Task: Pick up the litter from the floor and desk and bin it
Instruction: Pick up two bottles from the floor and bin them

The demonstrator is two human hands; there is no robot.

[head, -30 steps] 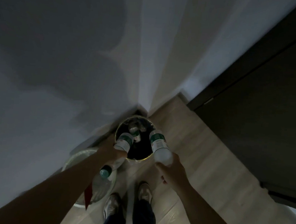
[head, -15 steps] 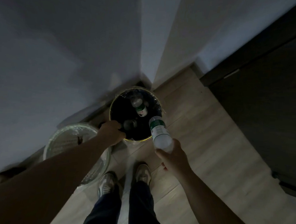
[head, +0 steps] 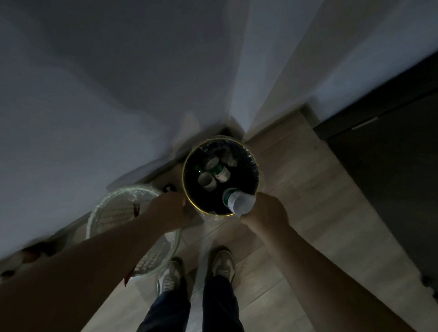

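Bottles (head: 213, 174) lie in the bin (head: 255, 161), basket (head: 111, 205) to its left

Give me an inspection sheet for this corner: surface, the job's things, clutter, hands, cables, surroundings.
Surface: pale wood-plank floor, dimly lit.
Job's things: black bin in the corner, with bottles lying inside; one clear bottle with a green label is held over its near rim.
Clutter: white mesh basket left of the bin, a red scrap in it.
Hands: right hand grips the clear bottle; left hand is beside the bin's left rim, fingers hidden.
Cables: nothing seen.
Surroundings: white walls, a dark door on the right, the person's shoes.
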